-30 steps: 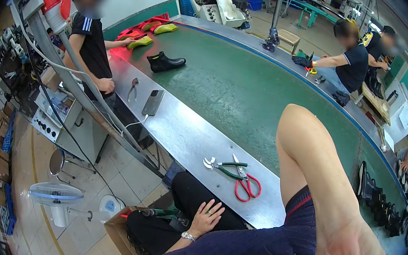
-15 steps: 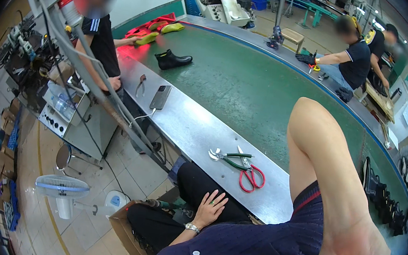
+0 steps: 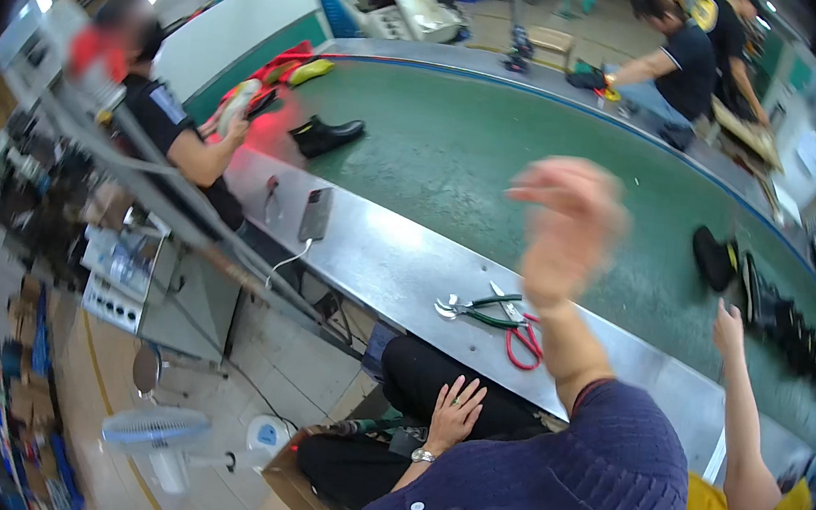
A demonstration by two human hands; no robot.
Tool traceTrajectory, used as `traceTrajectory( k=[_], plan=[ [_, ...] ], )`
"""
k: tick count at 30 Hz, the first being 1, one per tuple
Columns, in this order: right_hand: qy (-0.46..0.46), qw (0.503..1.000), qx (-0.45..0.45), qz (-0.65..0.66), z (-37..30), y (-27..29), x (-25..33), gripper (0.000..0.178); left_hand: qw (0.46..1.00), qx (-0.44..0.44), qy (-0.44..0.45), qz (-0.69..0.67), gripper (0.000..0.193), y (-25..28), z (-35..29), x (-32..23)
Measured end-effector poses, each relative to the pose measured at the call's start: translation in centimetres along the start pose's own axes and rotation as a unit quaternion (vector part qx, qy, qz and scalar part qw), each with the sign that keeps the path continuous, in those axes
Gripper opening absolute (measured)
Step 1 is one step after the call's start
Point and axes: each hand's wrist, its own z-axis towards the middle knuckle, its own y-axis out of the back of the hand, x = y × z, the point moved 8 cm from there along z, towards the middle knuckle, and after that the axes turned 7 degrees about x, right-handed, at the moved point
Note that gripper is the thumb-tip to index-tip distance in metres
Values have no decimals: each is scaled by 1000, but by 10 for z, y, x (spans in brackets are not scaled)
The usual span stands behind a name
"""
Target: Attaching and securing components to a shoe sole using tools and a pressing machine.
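Note:
My left hand [image 3: 456, 412], with a watch at the wrist, lies on my black-trousered thigh, fingers apart, holding nothing. Raised over the green conveyor belt [image 3: 438, 168] is my right hand [image 3: 567, 228], smeared by motion; its finger pose is unclear and nothing shows in it. Below it on the metal ledge [image 3: 366, 265] lie green-handled cutting pliers [image 3: 482, 312] and red-handled scissors [image 3: 523, 344], partly covered by my right forearm. A black ankle boot [image 3: 326, 137] lies on the belt at the far left, and a dark shoe [image 3: 714, 258] at the right.
A yellow-sleeved person's hand [image 3: 728, 330] reaches over the belt at right, near a row of black shoes [image 3: 774, 307]. Another person [image 3: 170, 132] at far left holds a pale, shoe-shaped item. A phone [image 3: 315, 214] with a cable lies on the ledge. A fan [image 3: 156, 431] stands left.
My right hand has swung up from the lower right to over the belt. A yellow-sleeved arm and a dark shoe have appeared at right. The far-left person now lifts a pale item.

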Motion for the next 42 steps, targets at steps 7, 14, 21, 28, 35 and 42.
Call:
traceTrajectory(
  k=[7, 14, 21, 28, 35, 42],
  plan=[
    [-362, 810, 460, -30, -349, -68, -53, 40, 991, 129, 36, -21, 47, -49, -14, 37],
    [-253, 753, 602, 83, -425, -90, 1, 32, 963, 157, -58, 210, 55, -46, -7, 29],
    [-311, 705, 631, -90, -420, -11, -47, 36, 930, 144, -80, 330, 56, -57, -10, 33],
    [-353, 616, 638, -299, -398, 99, -93, 44, 950, 239, 13, -202, 56, -70, -11, 59],
    [-367, 491, 619, -491, -372, 224, -119, 52, 896, 150, -93, 408, 55, -54, -8, 31],
    [-358, 386, 565, -636, -346, 306, -133, 59, 940, 326, 41, 96, 56, -53, -1, 33]
  ],
)
